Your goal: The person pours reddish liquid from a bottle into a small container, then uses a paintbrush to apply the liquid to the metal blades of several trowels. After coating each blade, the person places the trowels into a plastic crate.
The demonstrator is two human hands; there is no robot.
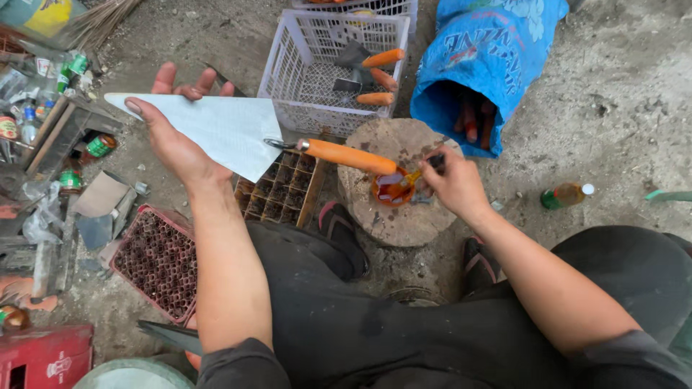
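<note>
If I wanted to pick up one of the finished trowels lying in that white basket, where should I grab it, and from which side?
Probably by the orange handle, reaching down from above through the white basket's open top. The handle is rounded and thick, it lies uppermost and points toward the basket's right side, so fingers can likely close around it. The dark metal blade is flat and thin-edged, a poorer hold.

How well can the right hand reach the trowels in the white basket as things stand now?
Probably not freely. The right hand holds a small brush at the cup of orange liquid on the stone block. The white basket with its trowels lies open just beyond, nothing between.
</note>
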